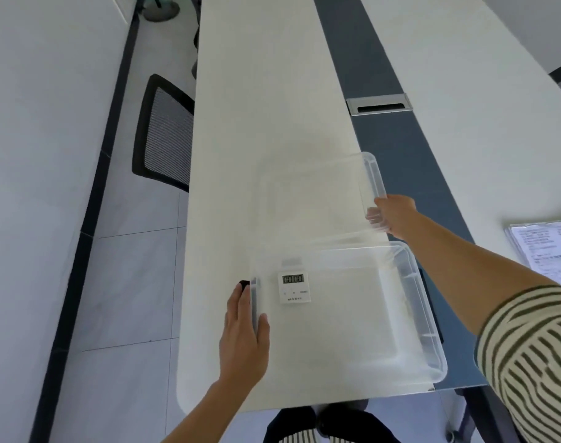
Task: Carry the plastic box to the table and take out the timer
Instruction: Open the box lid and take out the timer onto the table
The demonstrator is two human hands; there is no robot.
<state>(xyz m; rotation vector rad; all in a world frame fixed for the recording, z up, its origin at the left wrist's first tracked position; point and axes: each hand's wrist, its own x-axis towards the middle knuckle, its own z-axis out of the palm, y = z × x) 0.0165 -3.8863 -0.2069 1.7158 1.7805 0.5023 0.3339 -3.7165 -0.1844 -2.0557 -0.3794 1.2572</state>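
Inside clear plastic box (426, 318), square white timer (294, 288); lid (373, 174) in right hand (392, 215).

Timer (294, 288) in box (432, 350) on table (240, 155), lid (373, 174) behind box, chair (164, 132) left

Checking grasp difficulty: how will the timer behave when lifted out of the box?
The timer looks small, flat and rigid, so probably light. Lying flat on the box floor, it shouldn't roll, but its smooth casing may slide.

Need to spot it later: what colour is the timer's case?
White, with a grey display showing dark digits; the timer shows in the head view.
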